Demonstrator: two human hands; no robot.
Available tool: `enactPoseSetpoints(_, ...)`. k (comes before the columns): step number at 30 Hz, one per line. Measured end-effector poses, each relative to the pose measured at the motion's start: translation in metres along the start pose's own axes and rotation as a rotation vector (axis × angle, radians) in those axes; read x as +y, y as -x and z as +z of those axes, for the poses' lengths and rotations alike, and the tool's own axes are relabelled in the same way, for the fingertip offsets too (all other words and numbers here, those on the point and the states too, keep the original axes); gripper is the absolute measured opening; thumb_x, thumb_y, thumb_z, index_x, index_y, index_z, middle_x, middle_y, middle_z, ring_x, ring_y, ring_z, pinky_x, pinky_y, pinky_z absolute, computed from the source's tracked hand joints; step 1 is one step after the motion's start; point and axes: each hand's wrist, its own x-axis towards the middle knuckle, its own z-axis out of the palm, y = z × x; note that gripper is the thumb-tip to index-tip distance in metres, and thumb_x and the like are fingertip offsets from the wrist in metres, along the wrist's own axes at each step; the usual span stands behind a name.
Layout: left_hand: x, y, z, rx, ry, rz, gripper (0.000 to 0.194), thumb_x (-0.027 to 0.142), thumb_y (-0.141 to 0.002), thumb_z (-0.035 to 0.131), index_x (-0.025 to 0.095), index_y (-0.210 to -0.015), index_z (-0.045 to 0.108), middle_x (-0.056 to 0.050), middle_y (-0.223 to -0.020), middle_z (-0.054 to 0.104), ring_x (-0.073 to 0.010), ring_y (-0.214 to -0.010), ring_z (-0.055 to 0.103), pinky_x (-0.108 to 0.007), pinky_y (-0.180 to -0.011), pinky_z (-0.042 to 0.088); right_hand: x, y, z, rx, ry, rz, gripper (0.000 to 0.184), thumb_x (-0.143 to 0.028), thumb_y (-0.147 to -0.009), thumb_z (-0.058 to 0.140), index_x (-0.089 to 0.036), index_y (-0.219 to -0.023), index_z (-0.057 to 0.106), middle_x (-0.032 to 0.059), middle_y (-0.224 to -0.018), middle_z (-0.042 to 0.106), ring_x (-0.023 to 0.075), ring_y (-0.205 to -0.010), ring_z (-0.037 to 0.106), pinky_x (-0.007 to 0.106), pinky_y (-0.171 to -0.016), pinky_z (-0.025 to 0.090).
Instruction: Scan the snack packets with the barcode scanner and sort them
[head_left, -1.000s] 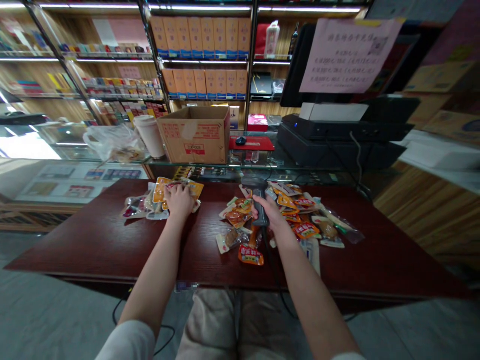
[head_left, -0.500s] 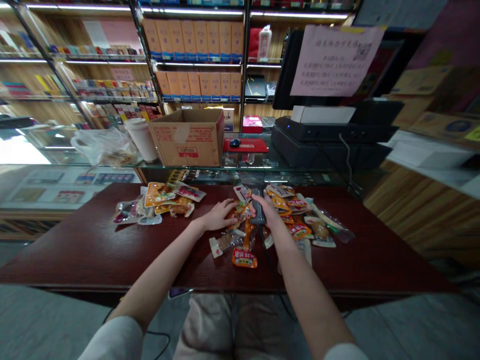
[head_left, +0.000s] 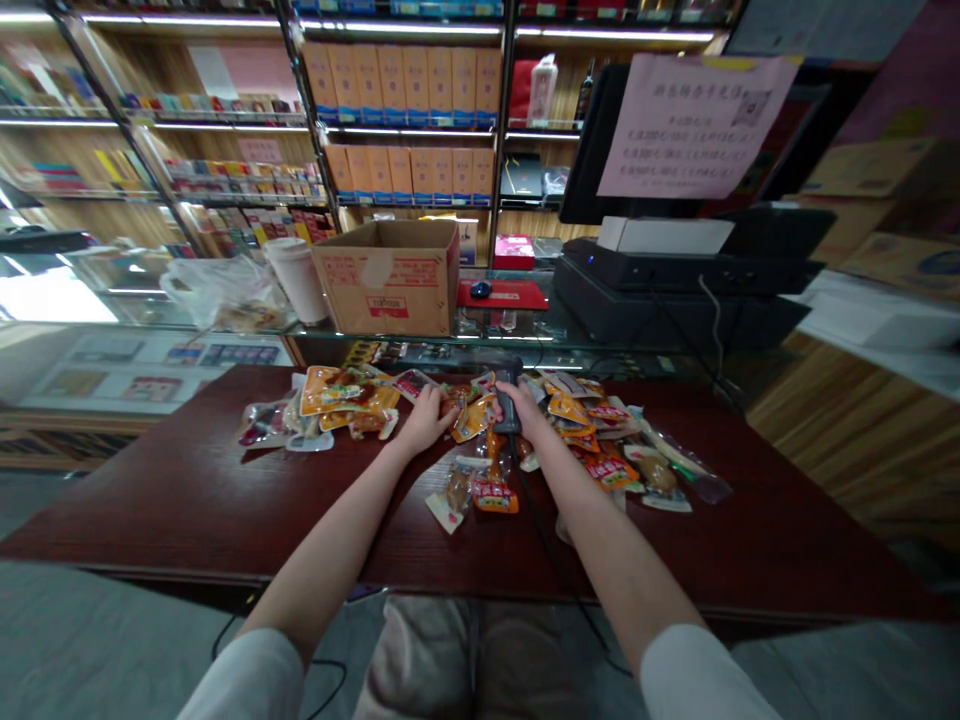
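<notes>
My right hand (head_left: 527,412) is wrapped around a dark handheld barcode scanner (head_left: 508,402), whose cable runs down over the table edge. The scanner's head tilts over the middle pile. My left hand (head_left: 424,424) is closed on a shiny snack packet (head_left: 450,398) at the left of that pile; the fingers partly cover it. Beside it lies an orange packet (head_left: 472,418). Nearer me are a packaged drumstick with a red and orange label (head_left: 495,496) and a clear packet with brown food (head_left: 457,490).
Packaged snacks lie in a left pile (head_left: 349,395) and a right pile (head_left: 589,425) on the dark red table (head_left: 300,520). Behind stand a cardboard box (head_left: 390,280), a white cup (head_left: 297,280), a plastic bag (head_left: 221,290) and a monitor with a pink notice (head_left: 697,125).
My left hand has moved left and away from me, from spread over the packets to closed on one. The drumstick packet and the clear packet have shifted. The scanner stays in my right hand.
</notes>
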Motion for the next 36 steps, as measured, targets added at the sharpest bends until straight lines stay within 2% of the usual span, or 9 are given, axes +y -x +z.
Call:
enactPoseSetpoints(3, -0.003, 0.000, -0.003, 0.069, 0.170, -0.133, 0.016, 0.033, -0.087, 0.061, 0.020, -0.092, 0.054, -0.006, -0.098, 0.057, -0.0212, -0.096, 0.059, -0.041, -0.097, 0.049, -0.003, 0.006, -0.001, -0.019, -0.015, -0.054, 0.034, -0.045, -0.071, 0.070, -0.020, -0.089, 0.057, -0.0061, -0.041, 0.053, 0.0111, -0.034, 0.044, 0.022, -0.037, 0.037)
enactPoseSetpoints(6, -0.004, 0.000, -0.005, 0.113, 0.485, -0.288, 0.024, 0.043, -0.088, 0.058, 0.021, -0.091, 0.052, -0.002, -0.087, 0.060, -0.0175, -0.085, 0.061, -0.035, -0.086, 0.052, -0.010, 0.018, -0.001, -0.096, 0.017, -0.080, 0.034, -0.046, -0.076, 0.067, -0.019, -0.094, 0.057, -0.0063, -0.044, 0.054, 0.0102, -0.035, 0.045, 0.021, -0.037, 0.036)
enactPoseSetpoints(8, -0.006, 0.000, -0.007, 0.156, 0.662, -0.303, 0.031, 0.048, -0.083, 0.064, 0.021, -0.092, 0.050, 0.000, -0.085, 0.060, -0.0158, -0.082, 0.061, -0.032, -0.081, 0.052, -0.016, 0.026, 0.000, -0.176, 0.052, -0.051, 0.035, -0.046, -0.078, 0.067, -0.018, -0.097, 0.056, -0.0065, -0.044, 0.054, 0.0099, -0.035, 0.044, 0.021, -0.037, 0.036)
enactPoseSetpoints(10, -0.007, -0.001, -0.010, 0.213, 0.705, -0.242, 0.037, 0.043, -0.075, 0.074, 0.021, -0.095, 0.051, -0.001, -0.091, 0.062, -0.0159, -0.087, 0.063, -0.032, -0.084, 0.052, -0.021, 0.032, 0.002, -0.244, 0.098, -0.002, 0.036, -0.046, -0.079, 0.067, -0.018, -0.099, 0.056, -0.0068, -0.044, 0.053, 0.0100, -0.034, 0.043, 0.021, -0.036, 0.036)
enactPoseSetpoints(15, -0.012, -0.003, -0.024, 0.322, 0.416, -0.144, 0.056, 0.023, -0.067, 0.080, 0.021, -0.118, 0.058, -0.005, -0.105, 0.063, -0.0211, -0.099, 0.064, -0.040, -0.095, 0.050, -0.025, 0.041, 0.014, -0.255, 0.148, 0.046, 0.037, -0.042, -0.077, 0.070, -0.018, -0.100, 0.054, -0.0082, -0.047, 0.053, 0.0091, -0.037, 0.044, 0.020, -0.037, 0.036)
enactPoseSetpoints(20, -0.013, -0.004, -0.038, 0.414, 0.124, -0.090, 0.040, 0.020, -0.072, 0.077, 0.020, -0.111, 0.066, -0.008, -0.109, 0.063, -0.0254, -0.105, 0.063, -0.043, -0.099, 0.049, -0.024, 0.044, 0.025, -0.290, 0.119, 0.063, 0.039, -0.041, -0.077, 0.070, -0.018, -0.104, 0.053, -0.0096, -0.050, 0.052, 0.0080, -0.038, 0.045, 0.019, -0.038, 0.037)
enactPoseSetpoints(31, -0.009, 0.002, -0.035, 0.320, -0.165, -0.092, 0.044, 0.022, -0.081, 0.068, 0.016, -0.124, 0.063, -0.014, -0.121, 0.061, -0.0278, -0.115, 0.059, -0.040, -0.105, 0.047, -0.021, 0.042, 0.022, -0.324, 0.092, 0.058, 0.035, -0.041, -0.077, 0.071, -0.019, -0.097, 0.051, -0.0098, -0.048, 0.052, 0.0067, -0.037, 0.042, 0.018, -0.038, 0.038)
enactPoseSetpoints(34, -0.011, 0.006, -0.037, 0.298, -0.325, -0.158, 0.049, 0.023, -0.086, 0.061, 0.012, -0.134, 0.059, -0.020, -0.132, 0.057, -0.0329, -0.123, 0.055, -0.045, -0.108, 0.044, -0.023, 0.042, 0.021, -0.308, 0.076, 0.056, 0.035, -0.040, -0.076, 0.070, -0.018, -0.097, 0.053, -0.0092, -0.045, 0.051, 0.0073, -0.036, 0.042, 0.018, -0.037, 0.036)
enactPoseSetpoints(36, -0.011, 0.009, -0.040, 0.298, -0.462, -0.207, 0.051, 0.021, -0.089, 0.054, 0.013, -0.140, 0.056, -0.022, -0.142, 0.053, -0.0371, -0.131, 0.050, -0.053, -0.112, 0.038, -0.024, 0.041, 0.019, -0.305, 0.069, 0.062, 0.035, -0.041, -0.076, 0.069, -0.018, -0.098, 0.054, -0.0088, -0.044, 0.051, 0.0078, -0.035, 0.041, 0.019, -0.036, 0.035)
